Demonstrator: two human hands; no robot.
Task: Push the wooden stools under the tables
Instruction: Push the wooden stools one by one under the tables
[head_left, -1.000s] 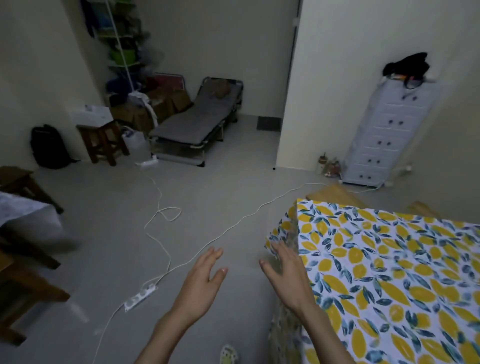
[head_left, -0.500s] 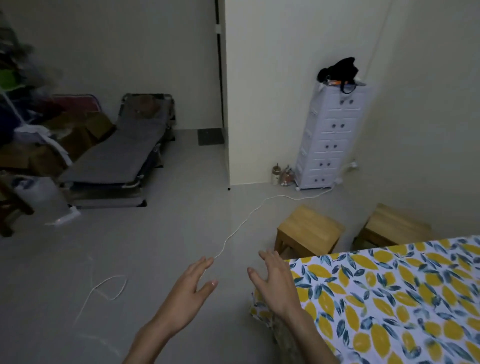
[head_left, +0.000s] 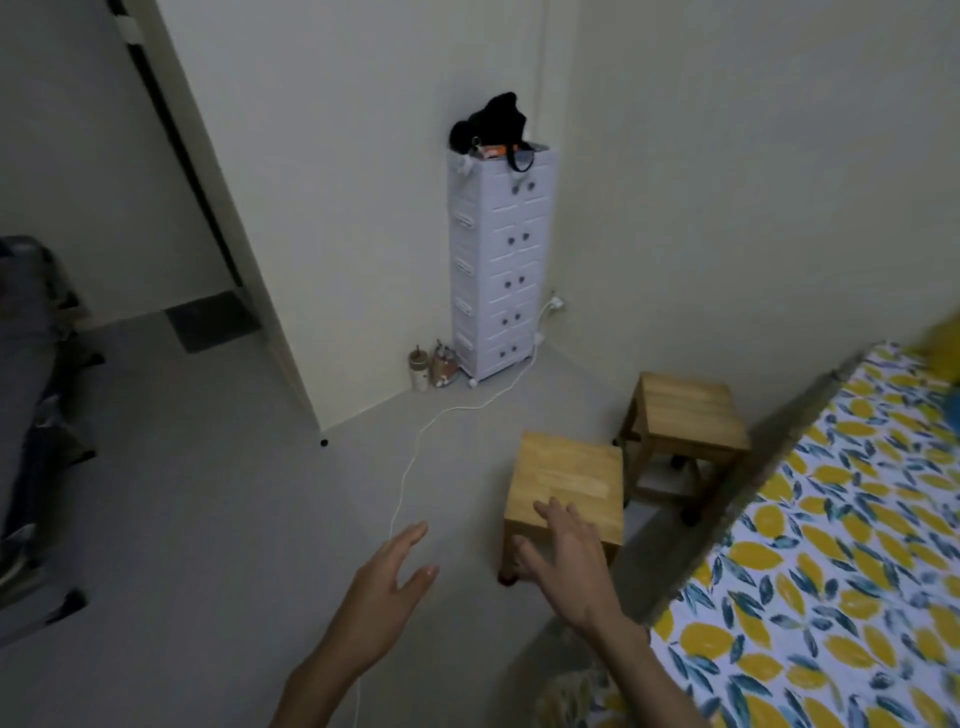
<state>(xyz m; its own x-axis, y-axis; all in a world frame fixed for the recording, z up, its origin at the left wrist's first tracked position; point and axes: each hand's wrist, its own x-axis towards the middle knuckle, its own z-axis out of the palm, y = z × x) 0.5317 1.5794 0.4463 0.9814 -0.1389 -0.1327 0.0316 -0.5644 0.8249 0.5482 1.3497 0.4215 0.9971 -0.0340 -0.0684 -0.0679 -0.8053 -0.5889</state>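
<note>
While both hands are held out over the floor, nothing is gripped: the left hand (head_left: 387, 582) and right hand (head_left: 569, 558) are spread, fingers loose and empty. The nearer wooden stool (head_left: 566, 480) is seen just beyond the right hand, beside the lemon-patterned worktop (head_left: 831, 545). A second stool (head_left: 685, 410) is set behind it. A white cable (head_left: 410, 462) is trailed across the floor towards a white drawer tower (head_left: 501, 265) in the corner.

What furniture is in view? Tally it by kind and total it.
Stools: 2, near and far
Table: 1
Drawer tower: 1
Cot: 1, partly in view
Total: 5
</note>
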